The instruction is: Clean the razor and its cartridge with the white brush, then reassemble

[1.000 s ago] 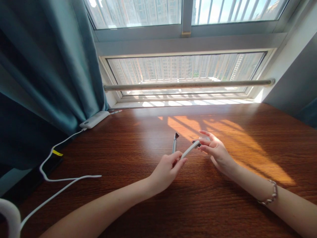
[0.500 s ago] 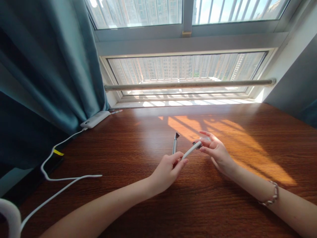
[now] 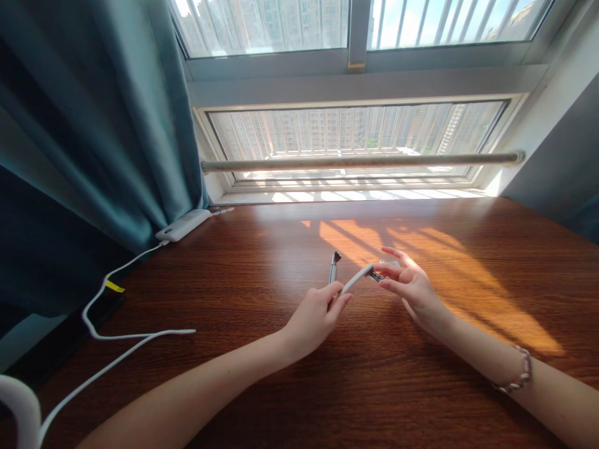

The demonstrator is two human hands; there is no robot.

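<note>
My left hand (image 3: 318, 321) is closed around the slim white handle of a razor (image 3: 357, 278). The handle points up and right from my fist, and a dark head with silvery lines (image 3: 375, 275) sits at its tip. My right hand (image 3: 409, 284) pinches the far end of that head between thumb and index finger, its other fingers raised. Past my left hand lies a second razor with a silver handle (image 3: 333, 271), partly hidden by my knuckles. Behind my right fingers a small clear plastic piece (image 3: 391, 263) shows only in part.
A white power-strip-like block (image 3: 185, 225) lies by the curtain (image 3: 107, 112) at the left. Its white cable (image 3: 116, 337) loops over the brown wooden table (image 3: 262, 262). At the lower left corner a white curved object (image 3: 21, 399) pokes in. Beyond the table is a window with a rail (image 3: 365, 162).
The razor's head has tilted, so its silvery lines now face me more, and the handle tip has shifted slightly left. Both hands keep nearly the same place.
</note>
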